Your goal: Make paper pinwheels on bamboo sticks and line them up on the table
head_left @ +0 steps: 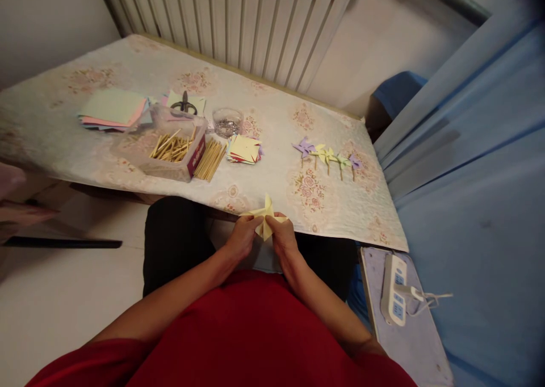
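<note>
A pale yellow folded paper piece point(265, 217) sits between both my hands, just in front of the table's near edge, above my lap. My left hand point(243, 236) pinches its left side and my right hand point(283, 236) pinches its right side. A row of finished small paper pinwheels on sticks point(327, 155), purple, yellow and green, lies on the table to the right. A stack of cut paper squares point(243, 149) lies ahead of my hands.
A clear plastic box of wooden sticks point(172, 148) with loose sticks point(210, 160) beside it, a small dish of pins point(227, 122), scissors point(184, 105) and coloured paper sheets point(113, 109) lie on the floral tablecloth point(63, 137). A power strip point(394, 289) lies at the right. A radiator stands behind.
</note>
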The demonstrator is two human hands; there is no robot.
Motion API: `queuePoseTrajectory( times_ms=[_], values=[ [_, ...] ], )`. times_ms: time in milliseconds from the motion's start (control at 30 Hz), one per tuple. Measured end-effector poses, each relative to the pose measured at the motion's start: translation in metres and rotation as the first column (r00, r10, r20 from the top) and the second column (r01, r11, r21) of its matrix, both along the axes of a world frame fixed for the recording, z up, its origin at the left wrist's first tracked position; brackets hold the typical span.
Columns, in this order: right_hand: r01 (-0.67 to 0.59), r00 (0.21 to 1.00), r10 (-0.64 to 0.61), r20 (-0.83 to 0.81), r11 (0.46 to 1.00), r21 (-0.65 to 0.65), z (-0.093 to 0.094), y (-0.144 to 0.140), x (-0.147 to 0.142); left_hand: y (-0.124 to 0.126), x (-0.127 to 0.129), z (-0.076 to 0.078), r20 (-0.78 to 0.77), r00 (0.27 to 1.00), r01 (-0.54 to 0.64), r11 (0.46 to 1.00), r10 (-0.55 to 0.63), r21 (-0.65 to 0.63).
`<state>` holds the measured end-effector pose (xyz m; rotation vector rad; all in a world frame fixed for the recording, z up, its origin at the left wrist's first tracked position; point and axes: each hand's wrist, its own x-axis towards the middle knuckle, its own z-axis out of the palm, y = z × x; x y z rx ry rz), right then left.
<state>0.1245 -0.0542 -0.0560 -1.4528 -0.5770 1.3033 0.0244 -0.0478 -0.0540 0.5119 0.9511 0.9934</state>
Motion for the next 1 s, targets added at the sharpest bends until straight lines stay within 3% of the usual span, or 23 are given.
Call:
queuePoseTrajectory(
  times_ms=[100,200,333,433,500,567,1000],
  values=[
    [0.012,1.0,-0.013,0.019,1.0,0.028,0.001,-0.002,0.006,0.002,-0.002,0.004,0.037,0.999,0.0,1.0,0.0,0.007],
    [0.028,0.982,-0.047,0.184,0.994,0.103,0.0,-0.009,0.016,0.004,-0.006,0.009,0.054,0.999,0.005,1.0,-0.006,0.021],
    [0.044,0.82,-0.169,0.547,0.971,0.235,-0.004,-0.029,0.025,0.007,-0.008,0.014,-0.017,1.0,0.015,1.0,-0.014,0.026],
    [-0.18,0.683,-0.104,0.723,0.935,0.305,-0.008,-0.043,0.026,0.008,-0.008,0.016,-0.056,0.998,0.01,0.999,-0.008,0.033],
    [-0.33,0.63,-0.042,0.776,0.889,0.316,-0.011,-0.048,0.025,0.008,-0.007,0.016,-0.048,0.999,0.02,0.999,-0.018,0.038],
    [-0.401,0.602,-0.021,0.798,0.856,0.326,-0.014,-0.047,0.025,0.008,-0.008,0.017,-0.021,0.999,0.026,0.999,-0.025,0.038],
    [-0.386,0.707,0.023,0.706,0.85,0.359,-0.014,-0.039,0.024,0.006,-0.008,0.025,0.038,0.997,0.064,0.998,-0.065,0.024]
  ],
)
